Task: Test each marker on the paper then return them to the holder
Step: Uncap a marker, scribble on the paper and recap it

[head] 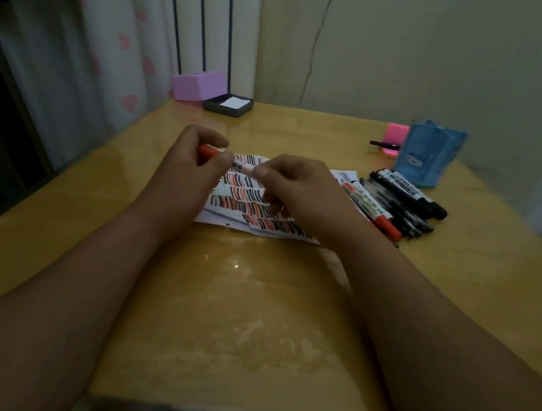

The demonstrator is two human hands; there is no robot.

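The glossy yellow-tan wooden table [242, 312] fills most of my view. In its middle lies the white sheet of paper [249, 204], already crowded with rows of short red and black strokes. By that I judge the testing is well along.

At the right side, near the wall, stands the translucent blue plastic holder [428, 157]. I can see no marker standing out of it. Just beside it, between holder and paper, lies the loose row of black and red markers [396, 202], side by side on the table and all apparently capped. I cannot tell which of these have been tried. As they lie outside the holder, the whole job of returning them looks to be still ahead.

My left hand [185, 168] is curled round the red end of one red-bodied marker [209, 151], held above the far part of the paper. My right hand [298, 184] pinches the marker's other end between thumb and fingertip, with the rest of its fingers folded under. So both hands are closed on the same marker, which is stretched between them. Whether I am pulling the cap off or pressing it on, I cannot tell, because the join is partly hidden by my thumbs. The tip is not on the paper.
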